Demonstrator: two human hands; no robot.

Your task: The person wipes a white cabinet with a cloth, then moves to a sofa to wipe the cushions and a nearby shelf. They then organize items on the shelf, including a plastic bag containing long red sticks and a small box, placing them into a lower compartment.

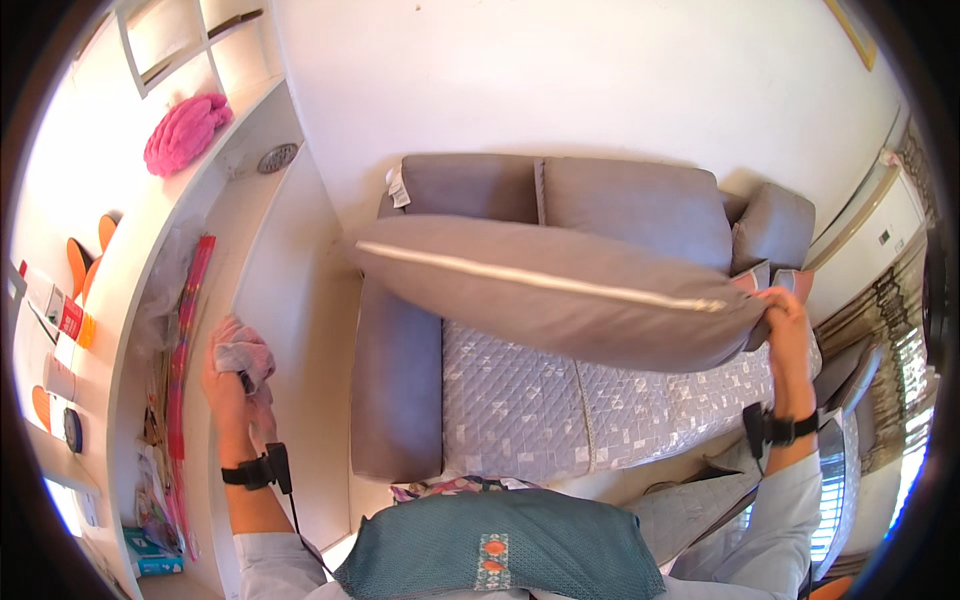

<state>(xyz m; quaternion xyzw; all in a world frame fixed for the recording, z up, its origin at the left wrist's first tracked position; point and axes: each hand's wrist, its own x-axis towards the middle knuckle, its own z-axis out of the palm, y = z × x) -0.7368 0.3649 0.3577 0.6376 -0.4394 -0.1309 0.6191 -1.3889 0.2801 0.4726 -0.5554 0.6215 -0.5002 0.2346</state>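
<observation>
My right hand (787, 330) grips one corner of a large grey cushion (555, 277), which is raised over the sofa with its pale zipper facing me. At left, a crumpled pink and grey cloth (246, 352) is bunched in my left hand (229, 390), apart from the cushion and beside the white shelf unit. Below the cushion lies a quilted, patterned seat cover (525, 412) on the grey sofa (397, 390). Two back cushions, one of them this wide one (630, 202), lean against the wall. The raised cushion hides part of the seat.
The white shelf unit (281, 247) runs along the left, holding a pink fluffy item (187, 135), a long red wrapped bundle (180, 367) and small goods. A smaller grey cushion (776, 225) sits at the sofa's right end. Patterned curtains (862, 300) hang at right.
</observation>
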